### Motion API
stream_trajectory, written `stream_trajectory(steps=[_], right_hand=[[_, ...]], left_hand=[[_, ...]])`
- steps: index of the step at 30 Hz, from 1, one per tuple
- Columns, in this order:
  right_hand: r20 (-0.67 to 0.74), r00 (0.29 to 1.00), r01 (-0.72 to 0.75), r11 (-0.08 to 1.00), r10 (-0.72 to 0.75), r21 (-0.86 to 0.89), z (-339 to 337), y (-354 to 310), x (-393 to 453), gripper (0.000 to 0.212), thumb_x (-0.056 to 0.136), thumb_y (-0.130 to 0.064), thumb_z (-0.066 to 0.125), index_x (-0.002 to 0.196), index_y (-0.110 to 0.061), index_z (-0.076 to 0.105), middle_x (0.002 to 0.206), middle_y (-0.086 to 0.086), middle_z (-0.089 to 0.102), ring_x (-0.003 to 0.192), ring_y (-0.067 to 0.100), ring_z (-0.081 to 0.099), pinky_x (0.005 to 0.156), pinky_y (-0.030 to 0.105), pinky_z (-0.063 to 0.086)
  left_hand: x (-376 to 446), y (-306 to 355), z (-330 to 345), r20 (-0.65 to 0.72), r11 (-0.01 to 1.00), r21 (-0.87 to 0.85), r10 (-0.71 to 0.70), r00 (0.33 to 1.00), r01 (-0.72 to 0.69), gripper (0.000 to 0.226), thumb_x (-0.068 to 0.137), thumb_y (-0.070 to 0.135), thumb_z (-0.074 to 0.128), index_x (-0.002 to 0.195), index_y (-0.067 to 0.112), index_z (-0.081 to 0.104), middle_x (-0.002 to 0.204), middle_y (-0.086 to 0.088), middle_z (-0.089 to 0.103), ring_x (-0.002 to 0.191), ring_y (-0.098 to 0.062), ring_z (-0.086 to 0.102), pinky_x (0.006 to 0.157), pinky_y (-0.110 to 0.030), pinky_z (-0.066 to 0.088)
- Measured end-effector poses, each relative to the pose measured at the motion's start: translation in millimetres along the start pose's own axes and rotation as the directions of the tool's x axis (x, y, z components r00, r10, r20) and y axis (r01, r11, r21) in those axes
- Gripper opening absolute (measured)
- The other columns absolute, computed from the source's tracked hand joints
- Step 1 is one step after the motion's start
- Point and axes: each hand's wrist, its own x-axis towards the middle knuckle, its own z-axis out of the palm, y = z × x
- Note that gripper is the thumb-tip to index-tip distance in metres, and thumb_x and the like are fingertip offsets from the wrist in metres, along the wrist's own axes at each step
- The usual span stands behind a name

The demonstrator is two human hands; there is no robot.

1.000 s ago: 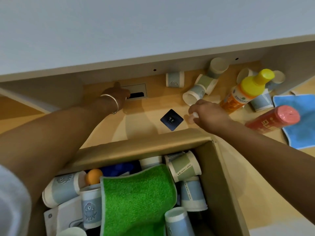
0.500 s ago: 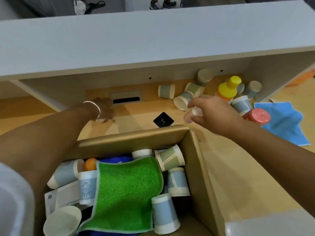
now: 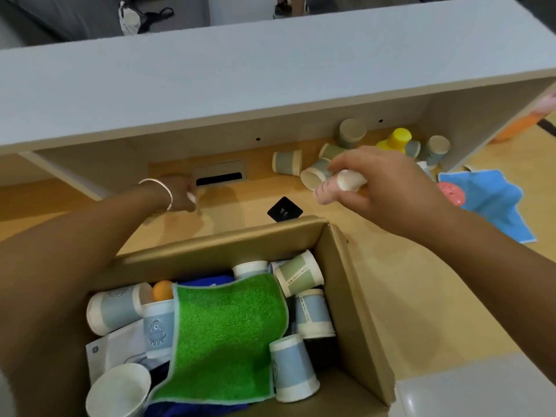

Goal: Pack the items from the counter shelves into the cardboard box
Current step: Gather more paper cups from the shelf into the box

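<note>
Right hand grip closed around a small tube.

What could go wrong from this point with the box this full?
1. The right hand pinches a small pale object beyond the cardboard box; released there, it would land outside.
2. The box is crowded: dropped onto the green cloth, it may roll.
3. The fallen cups on the shelf lie close together; reaching in could scatter them.

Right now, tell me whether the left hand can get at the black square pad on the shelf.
Probably yes: the left hand lies on the same shelf beside the black square pad, with only bare wood between them.
</note>
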Motion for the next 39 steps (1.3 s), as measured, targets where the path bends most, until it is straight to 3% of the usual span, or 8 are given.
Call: stream_trajectory(steps=[4, 8, 11, 15, 20, 24, 34, 39], right_hand=[[-0.048, 0.995, 0.086, 0.996, -0.085, 0.018, -26.8, -33.1, -12.4, 0.044, 0.081, -0.052, 0.06, 0.121, -0.034, 0.053, 0.1, -0.017, 0.059, 0.084, 0.007, 0.054, 0.064, 0.029, 0.044], [-0.032, 0.985, 0.169, 0.982, -0.167, 0.082, -30.9, -62.6, -32.3, 0.052, 0.077, -0.048, 0.064, 0.126, -0.037, 0.049, 0.104, -0.019, 0.059, 0.085, 0.003, 0.054, 0.07, 0.028, 0.049], [0.041, 0.977, 0.203, 0.968, -0.211, 0.149, -18.1, -74.7, -48.2, 0.056, 0.076, -0.048, 0.064, 0.128, -0.035, 0.05, 0.107, -0.018, 0.06, 0.089, 0.004, 0.058, 0.076, 0.035, 0.053], [0.135, 0.964, 0.198, 0.958, -0.228, 0.206, 2.9, -78.9, -69.0, 0.058, 0.075, -0.049, 0.064, 0.129, -0.031, 0.052, 0.105, -0.017, 0.061, 0.095, 0.003, 0.06, 0.078, 0.038, 0.053], [0.167, 0.972, 0.157, 0.985, -0.167, 0.071, 12.6, -74.1, -85.2, 0.053, 0.075, -0.048, 0.064, 0.125, -0.032, 0.054, 0.114, -0.02, 0.057, 0.104, 0.001, 0.053, 0.082, 0.027, 0.046], [0.193, 0.972, 0.141, 0.989, -0.132, -0.034, 14.8, -71.7, -94.4, 0.055, 0.078, -0.048, 0.062, 0.129, -0.028, 0.055, 0.123, -0.01, 0.057, 0.113, 0.009, 0.051, 0.09, 0.032, 0.047], [0.105, 0.993, -0.039, 0.992, 0.052, -0.12, 7.0, -23.3, -126.5, 0.059, 0.079, -0.052, 0.061, 0.133, -0.031, 0.049, 0.13, -0.009, 0.051, 0.119, 0.011, 0.046, 0.091, 0.032, 0.045], [0.073, 0.988, -0.128, 0.985, 0.138, -0.118, -4.7, 37.3, -144.0, 0.061, 0.078, -0.051, 0.064, 0.133, -0.029, 0.05, 0.134, -0.008, 0.05, 0.122, 0.013, 0.045, 0.094, 0.033, 0.043]], left_hand=[[-65.0, 2.3, -35.3, -0.259, 0.974, -0.178, 0.091, 0.962, -0.14, 0.027, 0.078, 0.031, 0.07, 0.102, 0.027, 0.058, 0.101, 0.002, 0.062, 0.087, -0.02, 0.06, 0.073, -0.034, 0.05], [-166.3, -1.6, -33.6, -0.415, 0.921, -0.258, 0.167, 0.895, -0.291, 0.031, 0.076, 0.034, 0.073, 0.104, 0.033, 0.058, 0.096, 0.016, 0.061, 0.087, -0.002, 0.059, 0.07, -0.021, 0.047], [-219.0, -3.6, -17.8, -0.405, 0.881, -0.312, 0.215, 0.889, -0.355, 0.037, 0.074, 0.04, 0.072, 0.108, 0.038, 0.057, 0.099, 0.021, 0.062, 0.093, 0.005, 0.059, 0.07, -0.009, 0.046], [-251.8, -10.7, 4.4, -0.358, 0.861, -0.318, 0.279, 0.891, -0.398, 0.051, 0.073, 0.057, 0.063, 0.12, 0.038, 0.054, 0.107, 0.019, 0.061, 0.103, 0.008, 0.056, 0.082, -0.011, 0.045], [-251.5, -12.2, 19.2, -0.433, 0.833, -0.306, 0.309, 0.847, -0.461, 0.054, 0.075, 0.057, 0.061, 0.124, 0.037, 0.052, 0.113, 0.022, 0.057, 0.108, 0.009, 0.052, 0.087, -0.013, 0.042], [-237.5, 1.4, 17.3, -0.433, 0.83, -0.218, 0.39, 0.813, -0.514, 0.058, 0.078, 0.055, 0.059, 0.131, 0.034, 0.048, 0.12, 0.016, 0.054, 0.109, 0.006, 0.049, 0.089, -0.012, 0.039], [-194.2, 85.8, 5.4, -0.42, 0.739, -0.142, 0.557, 0.716, -0.658, 0.069, 0.077, 0.057, 0.056, 0.139, 0.033, 0.037, 0.131, 0.008, 0.047, 0.114, -0.005, 0.049, 0.093, -0.034, 0.047], [-169.4, 151.8, 5.1, -0.431, 0.731, -0.193, 0.536, 0.726, -0.654, 0.074, 0.078, 0.053, 0.062, 0.142, 0.035, 0.029, 0.133, 0.007, 0.044, 0.114, -0.006, 0.049, 0.09, -0.025, 0.043]])
